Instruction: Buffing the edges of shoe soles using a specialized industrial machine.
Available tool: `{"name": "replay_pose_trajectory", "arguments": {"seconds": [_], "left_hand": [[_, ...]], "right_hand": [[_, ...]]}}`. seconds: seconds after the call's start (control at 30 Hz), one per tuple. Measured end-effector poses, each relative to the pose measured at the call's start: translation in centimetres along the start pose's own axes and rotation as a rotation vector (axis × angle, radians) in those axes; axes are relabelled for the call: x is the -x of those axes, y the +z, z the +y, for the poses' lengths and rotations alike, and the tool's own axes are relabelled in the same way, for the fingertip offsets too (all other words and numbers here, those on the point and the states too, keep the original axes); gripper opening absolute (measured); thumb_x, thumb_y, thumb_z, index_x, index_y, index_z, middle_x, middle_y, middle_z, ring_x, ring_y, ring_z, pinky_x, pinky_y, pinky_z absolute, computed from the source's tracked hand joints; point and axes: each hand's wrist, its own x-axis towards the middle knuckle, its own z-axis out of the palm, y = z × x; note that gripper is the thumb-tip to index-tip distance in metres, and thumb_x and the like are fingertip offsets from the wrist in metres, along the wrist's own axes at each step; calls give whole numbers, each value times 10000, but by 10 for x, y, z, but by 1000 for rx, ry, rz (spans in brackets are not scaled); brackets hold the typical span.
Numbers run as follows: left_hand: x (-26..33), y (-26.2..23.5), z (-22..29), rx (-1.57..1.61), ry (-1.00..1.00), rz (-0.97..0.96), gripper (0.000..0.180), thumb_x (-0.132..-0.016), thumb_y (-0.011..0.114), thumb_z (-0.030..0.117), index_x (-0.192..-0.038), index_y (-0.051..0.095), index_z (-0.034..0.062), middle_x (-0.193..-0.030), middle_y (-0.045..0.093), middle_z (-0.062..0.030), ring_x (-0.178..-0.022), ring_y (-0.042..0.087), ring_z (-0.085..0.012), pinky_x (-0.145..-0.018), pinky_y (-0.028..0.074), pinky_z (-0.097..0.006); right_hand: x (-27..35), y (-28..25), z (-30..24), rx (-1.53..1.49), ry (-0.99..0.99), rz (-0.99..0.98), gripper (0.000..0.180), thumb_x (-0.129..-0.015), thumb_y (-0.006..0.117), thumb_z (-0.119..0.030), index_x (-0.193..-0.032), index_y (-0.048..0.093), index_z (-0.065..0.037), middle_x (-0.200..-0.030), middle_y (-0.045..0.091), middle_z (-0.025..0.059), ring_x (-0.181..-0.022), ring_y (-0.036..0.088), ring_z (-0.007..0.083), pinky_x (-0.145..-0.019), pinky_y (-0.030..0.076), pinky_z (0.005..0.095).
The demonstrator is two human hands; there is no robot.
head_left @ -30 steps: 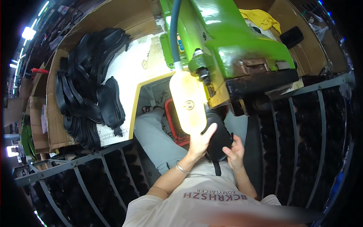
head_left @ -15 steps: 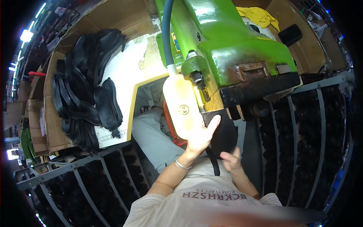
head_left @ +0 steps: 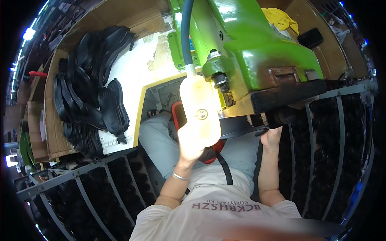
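Observation:
A black shoe sole [head_left: 240, 127] lies crosswise under the front of the green machine [head_left: 265, 60]. My right hand [head_left: 272, 137] grips its right end, fingers bent round it and partly hidden. Close to the glowing lamp [head_left: 201, 108] is my left hand [head_left: 190, 141], toward the other end of the sole. The lamp and its glare cover the left fingers, so their hold does not show. Above the sole sits the machine's small metal head [head_left: 221, 78], beside the lamp.
Several black soles [head_left: 114, 106] are piled on the white table [head_left: 130, 78] at left, inside cardboard walls [head_left: 54, 132]. Metal racks [head_left: 90, 201] full of dark items flank me. A yellow cloth [head_left: 281, 20] and a black phone-like object [head_left: 310, 38] lie far right.
The sole has turned from pointing toward me to lying crosswise. My right hand has moved up and right, my left hand to the left behind the lamp's glare.

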Motion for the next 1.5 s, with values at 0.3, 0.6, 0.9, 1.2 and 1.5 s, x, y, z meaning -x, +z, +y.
{"name": "replay_pose_trajectory", "arguments": {"seconds": [0.3,0.6,0.9,1.2,1.5], "left_hand": [[41,-59,6,135,-315,33,245,-751,686,-57,-971,579,-45,-957,645,-95,-859,607,-125,-769,482,-247],[-13,16,4,-239,-120,-210,253,-801,680,51,-1031,611,-27,-1001,624,-81,-908,590,-144,-808,480,-268],[7,28,-9,-429,75,-72,261,-804,649,-30,-1051,567,-54,-912,632,-59,-751,574,-82,-675,472,-208],[-19,8,-4,-913,578,-201,184,-744,701,6,-919,657,-30,-823,653,-50,-734,581,-123,-667,480,-260],[-30,-56,52,-145,-20,-107,278,-718,696,-43,-982,613,-69,-916,651,-115,-845,627,-155,-774,493,-266]], "right_hand": [[5,42,28,91,-27,-196,382,-664,639,93,-1025,532,28,-966,626,72,-865,599,117,-814,473,253],[16,55,42,317,-150,-180,485,-736,696,-2,-1164,469,15,-1021,584,65,-928,561,133,-831,448,261],[94,-67,11,323,252,-171,310,-738,652,-65,-1002,529,42,-883,593,59,-824,563,108,-764,444,227],[-15,-14,-35,310,-123,-110,254,-811,613,-117,-1015,525,8,-882,589,42,-765,544,69,-698,434,195],[-8,30,14,406,-123,-365,281,-830,589,-84,-1069,513,42,-815,614,68,-504,524,65,-377,409,178]]}}
